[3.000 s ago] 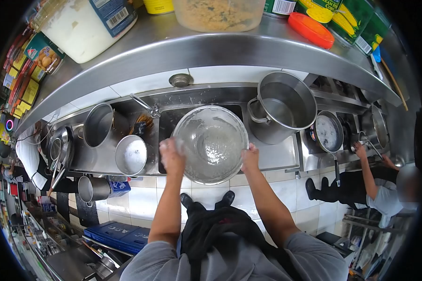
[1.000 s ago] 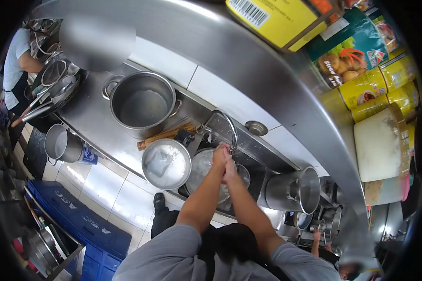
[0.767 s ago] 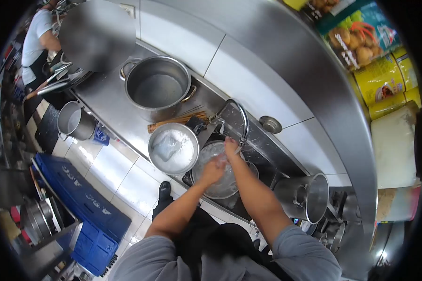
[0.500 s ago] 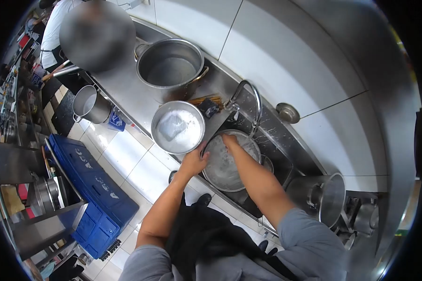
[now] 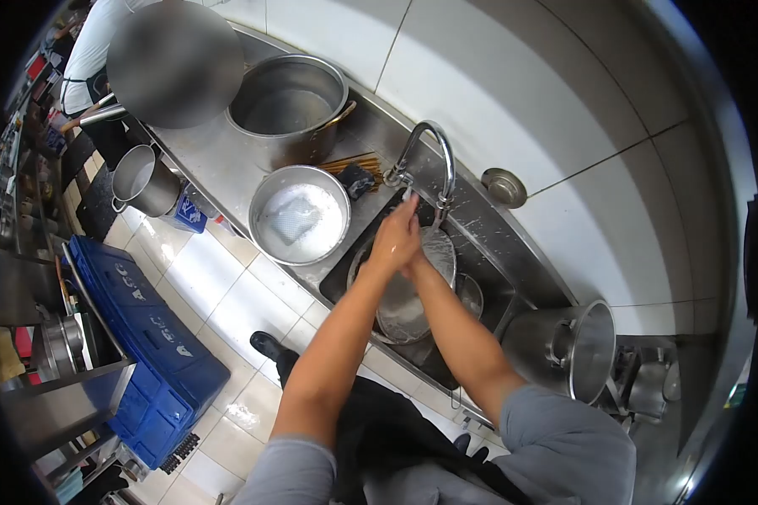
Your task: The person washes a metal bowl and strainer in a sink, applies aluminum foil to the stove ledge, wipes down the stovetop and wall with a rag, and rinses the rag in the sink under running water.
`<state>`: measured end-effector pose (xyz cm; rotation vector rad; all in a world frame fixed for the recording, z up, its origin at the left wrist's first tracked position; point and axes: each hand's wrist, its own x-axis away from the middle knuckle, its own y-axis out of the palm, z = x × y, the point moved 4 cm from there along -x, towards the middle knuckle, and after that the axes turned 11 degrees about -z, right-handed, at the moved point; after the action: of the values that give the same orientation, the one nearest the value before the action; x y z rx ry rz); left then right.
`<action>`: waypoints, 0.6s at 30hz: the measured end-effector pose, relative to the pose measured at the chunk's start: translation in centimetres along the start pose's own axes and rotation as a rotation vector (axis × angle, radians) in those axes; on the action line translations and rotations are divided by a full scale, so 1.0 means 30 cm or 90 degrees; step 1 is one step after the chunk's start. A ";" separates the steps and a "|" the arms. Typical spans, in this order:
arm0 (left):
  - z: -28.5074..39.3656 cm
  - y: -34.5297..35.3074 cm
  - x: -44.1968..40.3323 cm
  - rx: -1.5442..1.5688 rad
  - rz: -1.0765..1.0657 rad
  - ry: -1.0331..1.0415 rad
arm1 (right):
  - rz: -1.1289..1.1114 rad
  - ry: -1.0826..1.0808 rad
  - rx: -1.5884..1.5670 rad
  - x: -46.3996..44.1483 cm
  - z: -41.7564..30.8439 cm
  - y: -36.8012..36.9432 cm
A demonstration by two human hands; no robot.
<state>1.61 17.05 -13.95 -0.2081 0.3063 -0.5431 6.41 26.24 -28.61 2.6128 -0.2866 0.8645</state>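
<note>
Close by the tap, left hand beside right hand, cannot tell whether fingers grip, bowl below.

two bare hands; one wide metal basin at five o'clock; two large stockpots, at eleven and four; one suds-filled pan at ten; one gooseneck faucet at one; one round wall fitting at two; one blue chest at eight.

A bowl sits in the sink beneath the tap. Left of it, on the worktop, stands a pan with a pot behind; a stockpot stands right of the sink.
</note>
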 end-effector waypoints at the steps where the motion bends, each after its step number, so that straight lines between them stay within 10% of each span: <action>1: -0.031 0.027 -0.046 -0.102 0.070 0.090 | 0.014 -0.010 0.030 0.065 -0.053 -0.007; 5: -0.135 0.063 -0.106 -0.299 -0.158 -0.026 | 0.135 -0.019 0.218 0.243 -0.105 -0.137; 8: -0.026 0.015 -0.054 -0.053 -0.328 -0.202 | -0.016 -0.101 0.164 0.469 -0.203 -0.055; 14: 0.162 0.061 0.117 -0.302 -0.156 0.183 | 0.228 -0.380 0.518 0.521 -0.283 -0.103; 18: -0.151 -0.007 -0.002 -0.065 -0.182 -0.054 | 0.344 -0.270 0.724 0.615 -0.399 -0.078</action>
<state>-0.07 16.39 -18.10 -0.3769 0.2235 -0.7993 15.34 31.88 -9.20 3.8973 -0.8472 0.7186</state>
